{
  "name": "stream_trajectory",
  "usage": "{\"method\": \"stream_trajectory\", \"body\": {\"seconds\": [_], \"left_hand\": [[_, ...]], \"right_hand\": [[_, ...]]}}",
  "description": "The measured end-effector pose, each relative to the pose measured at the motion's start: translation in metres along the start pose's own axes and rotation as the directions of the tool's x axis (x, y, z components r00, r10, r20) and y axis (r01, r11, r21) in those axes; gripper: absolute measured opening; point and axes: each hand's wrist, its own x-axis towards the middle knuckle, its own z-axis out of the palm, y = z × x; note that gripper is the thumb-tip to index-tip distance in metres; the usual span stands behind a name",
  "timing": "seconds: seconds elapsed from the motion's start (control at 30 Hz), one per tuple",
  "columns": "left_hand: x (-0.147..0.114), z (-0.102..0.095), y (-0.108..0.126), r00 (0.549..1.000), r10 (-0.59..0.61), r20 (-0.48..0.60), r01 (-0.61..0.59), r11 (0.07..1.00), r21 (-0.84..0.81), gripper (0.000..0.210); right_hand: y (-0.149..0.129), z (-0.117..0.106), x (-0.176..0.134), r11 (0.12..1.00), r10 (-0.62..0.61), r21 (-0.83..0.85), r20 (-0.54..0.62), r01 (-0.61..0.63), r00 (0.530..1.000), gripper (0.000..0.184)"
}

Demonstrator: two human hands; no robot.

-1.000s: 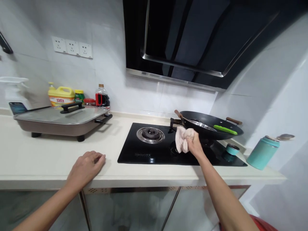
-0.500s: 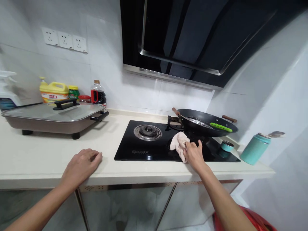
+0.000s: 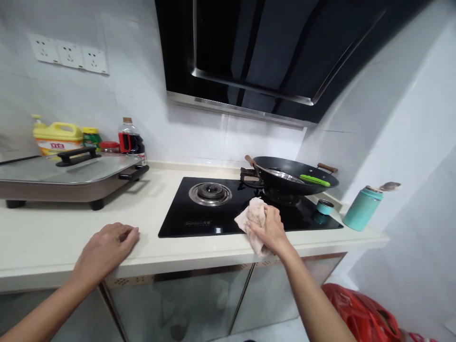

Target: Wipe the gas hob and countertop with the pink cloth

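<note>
My right hand [image 3: 272,228] grips a crumpled, pale pink cloth [image 3: 255,213] with a greyish stain. The cloth lies on the front edge of the black glass gas hob [image 3: 178,213], and part of it hangs over the counter's front. Behind and right of that hand, a black wok [image 3: 295,189] with wooden handles sits on the right burner. On the left, the other burner [image 3: 210,194] is uncovered. My left hand [image 3: 107,247] rests on the pale counter [image 3: 156,187], left of the hob, its fingers curled with nothing seen in them.
A lidded electric pan [image 3: 71,190] stands at left, with a yellow detergent jug [image 3: 60,137] and a dark sauce bottle [image 3: 131,140] behind. At right are a turquoise flask [image 3: 363,209] and its cup [image 3: 325,207]. A range hood [image 3: 245,47] overhangs the hob. A red bag [image 3: 359,308] lies below.
My right hand has drawn the cloth toward the hob's front edge, and its fingers have closed more around it. The view has shifted right; my left hand stays on the counter.
</note>
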Motion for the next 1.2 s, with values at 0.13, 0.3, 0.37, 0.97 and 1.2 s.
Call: {"method": "stream_trajectory", "body": {"seconds": [0.13,0.3,0.37,0.97,1.2], "left_hand": [[0.001,-0.001,0.0,0.999,-0.031,0.01,0.031,1.0,-0.001,0.05],[0.002,0.0,-0.001,1.0,-0.014,-0.016,0.014,1.0,0.017,0.049],[0.002,0.0,-0.002,1.0,-0.023,-0.019,0.023,1.0,0.014,0.05],[0.0,0.001,0.001,1.0,0.02,-0.017,-0.021,0.999,-0.032,0.048],[-0.001,0.006,0.0,0.995,0.074,-0.068,-0.075,0.997,-0.006,0.045]], "right_hand": [[-0.022,0.019,-0.004,0.978,-0.139,-0.154,0.018,0.14,0.99,0.056],[-0.009,0.004,-0.03,0.913,-0.376,-0.104,0.154,0.394,0.914,0.055],[0.012,-0.006,-0.034,0.921,-0.368,-0.08,0.149,0.382,0.918,0.056],[0.19,-0.076,-0.008,0.765,0.368,-0.565,-0.012,-0.31,0.93,0.057],[0.051,-0.023,-0.038,0.947,-0.09,-0.303,0.07,0.107,0.993,0.039]]}}
